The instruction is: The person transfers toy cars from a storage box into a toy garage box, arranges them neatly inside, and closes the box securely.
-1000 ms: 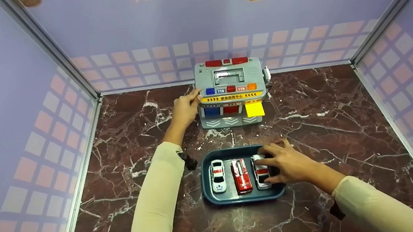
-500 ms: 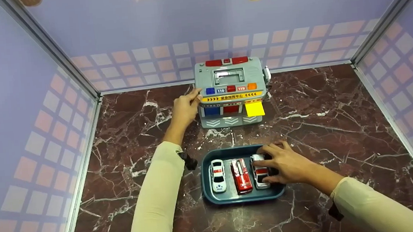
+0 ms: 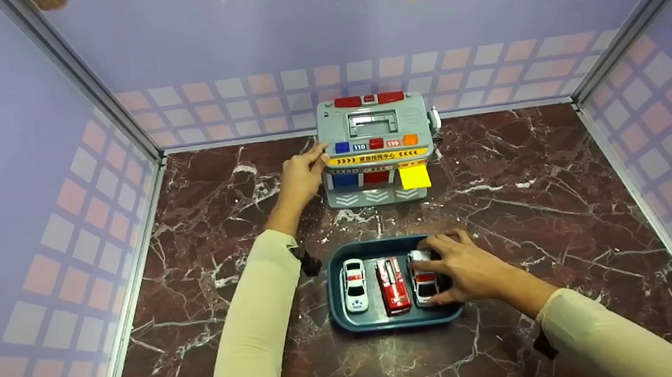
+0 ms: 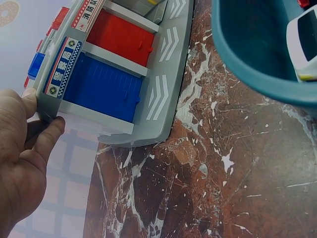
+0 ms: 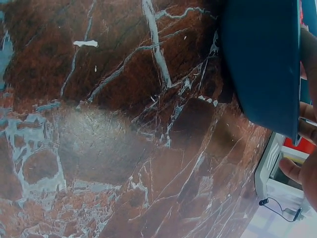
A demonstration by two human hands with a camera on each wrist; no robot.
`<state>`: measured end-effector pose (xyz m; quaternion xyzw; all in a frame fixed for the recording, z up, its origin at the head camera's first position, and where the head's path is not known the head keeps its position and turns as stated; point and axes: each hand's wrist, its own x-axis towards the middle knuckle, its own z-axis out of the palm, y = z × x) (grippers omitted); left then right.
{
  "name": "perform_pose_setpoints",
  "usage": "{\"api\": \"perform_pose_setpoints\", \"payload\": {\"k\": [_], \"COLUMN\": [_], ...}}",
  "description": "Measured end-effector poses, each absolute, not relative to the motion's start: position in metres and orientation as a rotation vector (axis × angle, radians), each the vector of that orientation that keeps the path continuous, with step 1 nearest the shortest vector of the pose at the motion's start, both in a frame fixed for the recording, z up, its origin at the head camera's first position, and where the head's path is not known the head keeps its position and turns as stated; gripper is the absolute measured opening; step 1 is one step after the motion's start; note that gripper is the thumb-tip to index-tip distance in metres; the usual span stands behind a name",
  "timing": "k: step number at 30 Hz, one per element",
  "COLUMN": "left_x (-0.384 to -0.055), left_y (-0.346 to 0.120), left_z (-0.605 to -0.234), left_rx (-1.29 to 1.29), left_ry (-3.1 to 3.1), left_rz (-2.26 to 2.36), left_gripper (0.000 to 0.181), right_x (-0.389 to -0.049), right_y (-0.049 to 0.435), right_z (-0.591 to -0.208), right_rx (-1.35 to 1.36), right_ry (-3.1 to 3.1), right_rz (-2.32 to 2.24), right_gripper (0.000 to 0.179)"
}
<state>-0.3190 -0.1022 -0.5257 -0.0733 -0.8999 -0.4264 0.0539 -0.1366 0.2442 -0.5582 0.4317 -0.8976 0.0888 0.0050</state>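
Observation:
My left hand (image 3: 301, 176) pinches the left edge of a grey toy emergency station (image 3: 337, 129); in the left wrist view the thumb lies on top and the fingers under its roof edge. Its blue door (image 4: 101, 84) and red door (image 4: 124, 37) are down, and a yellow flap (image 3: 415, 177) is raised on the right. My right hand (image 3: 467, 271) reaches into a dark teal tray (image 3: 395, 326), thumb and fingers round a white-and-red toy car (image 3: 425, 283), which they partly hide. Beside it lie a red toy fire truck (image 3: 393, 286) and a white toy police car (image 3: 355, 289).
The tray and station stand on a dark red marbled tabletop (image 3: 542, 214). Purple panels (image 3: 323, 27) with a checked band enclose the back and both sides. At the station's right side hangs a white handset (image 3: 434, 121), with a thin black cord (image 5: 280, 210) below it.
My right thumb has shifted slightly at the near end of the toy car, and the car has moved a touch to the left. My left hand and the station stay put.

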Motion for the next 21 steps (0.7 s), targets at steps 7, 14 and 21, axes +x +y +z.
{"api": "perform_pose_setpoints", "payload": {"k": [7, 14, 21], "left_x": [-0.3190, -0.3187, -0.3197], "left_y": [-0.1021, -0.1019, -0.1024], "left_z": [-0.5259, -0.5260, -0.5272], "left_rx": [-0.215, -0.203, -0.216], "left_ry": [-2.735, -2.740, -2.735], "left_rz": [-1.301, -1.302, -1.291], "left_gripper": [0.037, 0.038, 0.038], "right_x": [-0.1361, -0.1344, -0.1344], "right_y": [0.2410, 0.2386, 0.2356], "right_z": [-0.5601, -0.5605, -0.5612], "right_rx": [1.357, 1.352, 1.348], "right_ry": [-2.801, -2.825, -2.838], "right_rz": [0.213, 0.186, 0.161], "right_gripper": [0.085, 0.091, 0.086]}}
